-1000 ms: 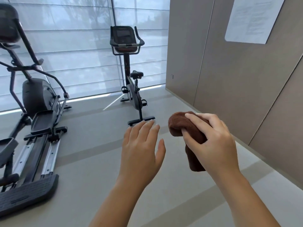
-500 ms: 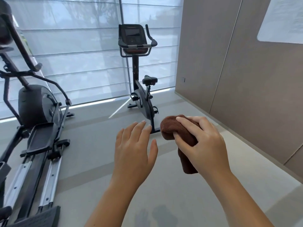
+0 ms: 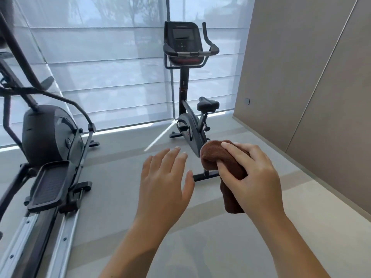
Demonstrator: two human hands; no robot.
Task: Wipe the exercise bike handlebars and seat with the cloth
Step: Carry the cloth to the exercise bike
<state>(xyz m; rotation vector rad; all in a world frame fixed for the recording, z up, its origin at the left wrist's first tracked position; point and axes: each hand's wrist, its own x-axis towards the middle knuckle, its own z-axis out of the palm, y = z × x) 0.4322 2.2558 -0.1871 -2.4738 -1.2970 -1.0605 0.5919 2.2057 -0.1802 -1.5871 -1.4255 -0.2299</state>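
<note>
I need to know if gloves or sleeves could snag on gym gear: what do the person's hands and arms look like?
Both are bare. The left hand and right hand wear no gloves, rings or watch. Both forearms are uncovered to the frame's bottom edge, with no sleeve or cuff showing. The fingernails look short and unpainted.

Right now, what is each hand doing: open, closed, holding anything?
Left hand: open, fingers spread, holding nothing.
Right hand: closed on the brown cloth, not yet at the exercise bike.
</note>
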